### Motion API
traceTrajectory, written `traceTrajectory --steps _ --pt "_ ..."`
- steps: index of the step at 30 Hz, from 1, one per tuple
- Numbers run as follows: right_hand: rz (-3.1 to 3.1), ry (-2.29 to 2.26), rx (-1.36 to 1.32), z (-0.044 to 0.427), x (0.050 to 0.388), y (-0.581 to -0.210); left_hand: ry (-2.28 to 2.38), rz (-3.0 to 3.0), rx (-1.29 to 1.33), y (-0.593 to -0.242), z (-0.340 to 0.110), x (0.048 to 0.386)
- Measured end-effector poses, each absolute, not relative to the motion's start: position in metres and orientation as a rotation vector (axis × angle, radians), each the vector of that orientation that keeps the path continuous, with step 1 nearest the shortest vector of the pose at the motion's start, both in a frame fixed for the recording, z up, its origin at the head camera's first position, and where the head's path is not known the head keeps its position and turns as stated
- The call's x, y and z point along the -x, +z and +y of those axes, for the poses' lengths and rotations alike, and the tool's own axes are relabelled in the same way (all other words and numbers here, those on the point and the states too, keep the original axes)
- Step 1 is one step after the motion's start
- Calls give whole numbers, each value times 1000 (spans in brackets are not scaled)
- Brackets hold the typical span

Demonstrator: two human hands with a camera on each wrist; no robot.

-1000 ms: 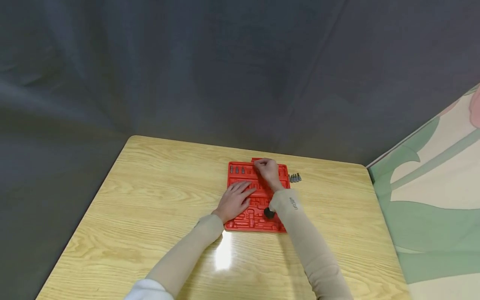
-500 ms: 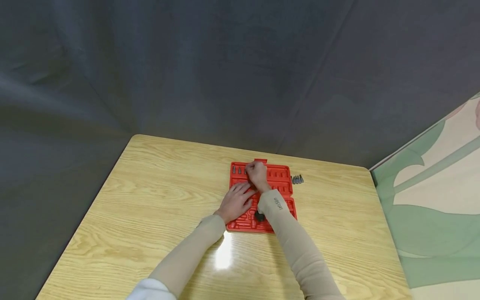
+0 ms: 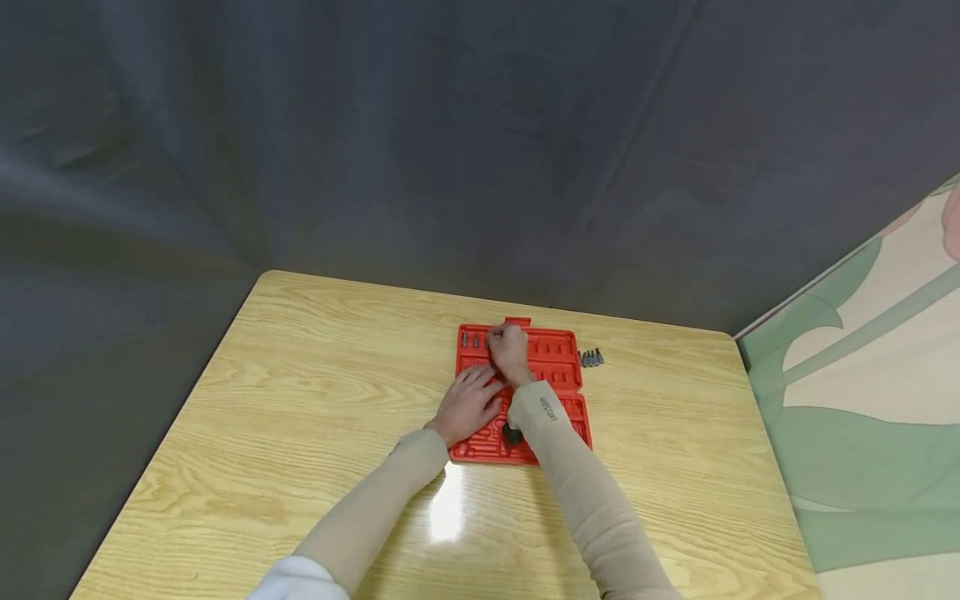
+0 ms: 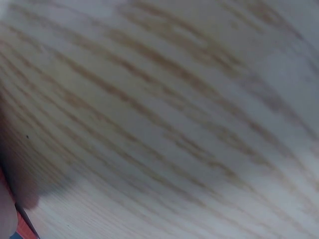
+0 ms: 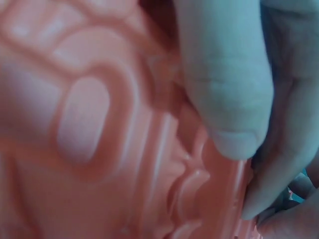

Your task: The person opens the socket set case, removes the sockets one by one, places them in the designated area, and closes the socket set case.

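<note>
An open red moulded tool case (image 3: 553,346) lies flat near the table's far edge. Short grey metal socket bits (image 3: 476,341) stand in its far-left slots. My right hand (image 3: 510,348) is over that far row, fingers curled; its fingertips pinch a small dark bit, mostly hidden by the fingers. In the right wrist view the thumb (image 5: 229,99) is close against the case's ridged red plastic (image 5: 164,164). My left hand (image 3: 467,406) rests with spread fingers on the case's left side. The left wrist view shows mainly wood grain, with fingertips at its lower left corner.
Several more socket bits (image 3: 591,357) lie in a row just right of the case on the wooden table (image 3: 315,400). A dark curtain (image 3: 420,150) hangs behind the table. A patterned cloth (image 3: 885,400) hangs at the right side.
My right hand has moved left along the far row of slots, from about the row's middle to beside the standing bits. The left hand has stayed on the case.
</note>
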State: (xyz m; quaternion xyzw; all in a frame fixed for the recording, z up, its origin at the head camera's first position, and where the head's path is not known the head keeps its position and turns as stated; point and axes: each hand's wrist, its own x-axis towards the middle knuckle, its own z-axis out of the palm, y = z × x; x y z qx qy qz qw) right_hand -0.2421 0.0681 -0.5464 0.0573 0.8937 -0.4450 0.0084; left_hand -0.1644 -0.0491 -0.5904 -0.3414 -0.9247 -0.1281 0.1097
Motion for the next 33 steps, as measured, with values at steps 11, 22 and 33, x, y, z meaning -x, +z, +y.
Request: traceTrajectory --steps 11,22,33 --pt "2784 -1381 -180 73 241 -546 -368 -2729 1007 -588 -46 160" --pt "2602 -1625 -269 78 243 -548 -339 -2769 1014 -588 -46 162" --pt "2294 -1860 -283 89 246 -536 -370 -2745 1028 -586 -49 162"
